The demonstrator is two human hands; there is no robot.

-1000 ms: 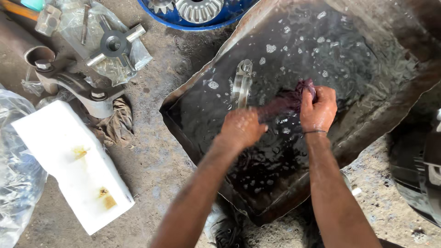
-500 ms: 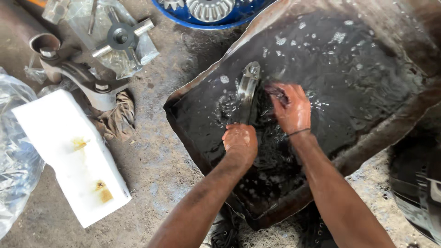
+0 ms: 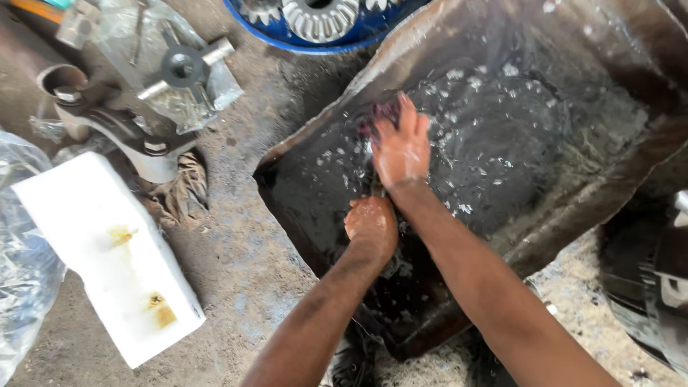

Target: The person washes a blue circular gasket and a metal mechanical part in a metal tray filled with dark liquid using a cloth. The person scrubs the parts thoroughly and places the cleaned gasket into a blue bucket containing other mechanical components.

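Both hands are down in the tray (image 3: 616, 172) of dark, foamy liquid. Left hand (image 3: 371, 222) is balled into a fist, pinning the mostly hidden metal part steady. Right hand (image 3: 401, 147) lies flat, fingers pressed together, pushing the purple rag (image 3: 380, 115) over the part's far end.

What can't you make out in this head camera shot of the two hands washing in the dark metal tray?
- Head view: whatever lies under the right hand is covered by the hand and the purple rag.
- Left hand: fingers curl under dark liquid in the rusty metal tray; grip unclear.
- Silver toothed gear in the blue bowl: cut off by the top edge.
- Dark rounded object: cut off at the right edge.
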